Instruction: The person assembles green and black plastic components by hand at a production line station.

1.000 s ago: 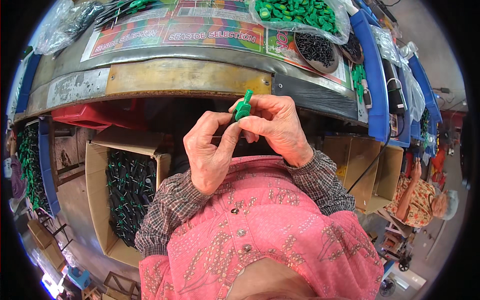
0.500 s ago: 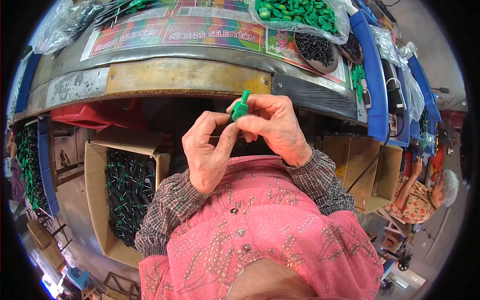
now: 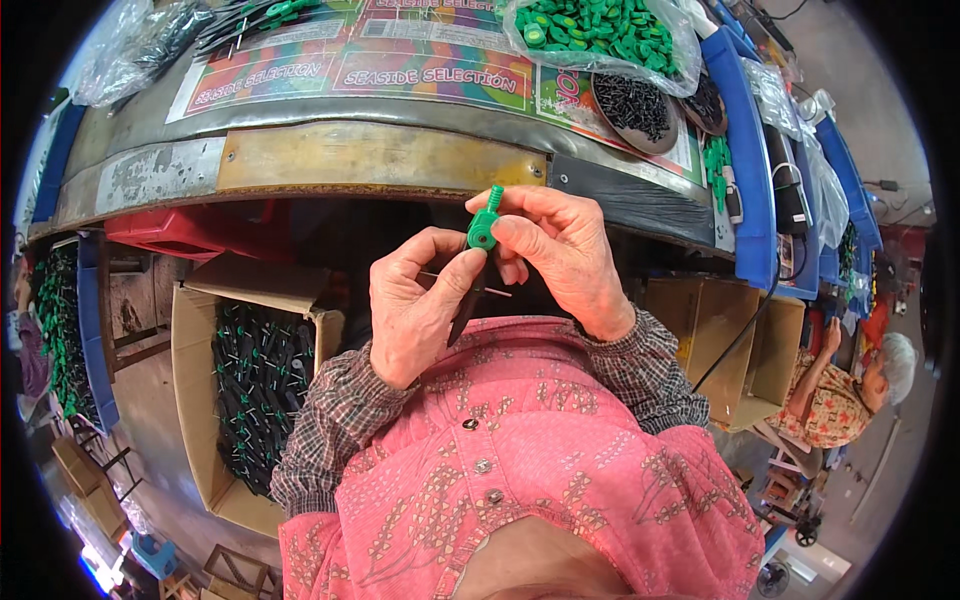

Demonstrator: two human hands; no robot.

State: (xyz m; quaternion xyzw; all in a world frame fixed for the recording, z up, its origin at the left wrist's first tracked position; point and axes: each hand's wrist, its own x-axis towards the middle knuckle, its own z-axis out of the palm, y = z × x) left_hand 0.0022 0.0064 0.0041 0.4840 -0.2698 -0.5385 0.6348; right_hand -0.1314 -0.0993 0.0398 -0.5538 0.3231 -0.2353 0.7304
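Observation:
A green plastic part with a round body and a ridged stem pointing up is held between my two hands, in front of the bench edge. My left hand is closed, pinching its lower left side between thumb and index finger. From the right, my right hand is curled around it, thumb near the body and index finger at the stem. Below the green part, a dark strip hangs by my left thumb, and a thin pale pin shows beside it. Where these pieces join is hidden by my fingers.
On the metal-edged bench are a bag of green parts and two bowls of small black pieces, one bowl nearer. A carton of black-and-green pieces stands at left, another carton at right. A co-worker sits far right.
My right hand has shifted slightly right and its thumb has lifted off the face of the green part, baring its round body. The dark strip and pin now show below it.

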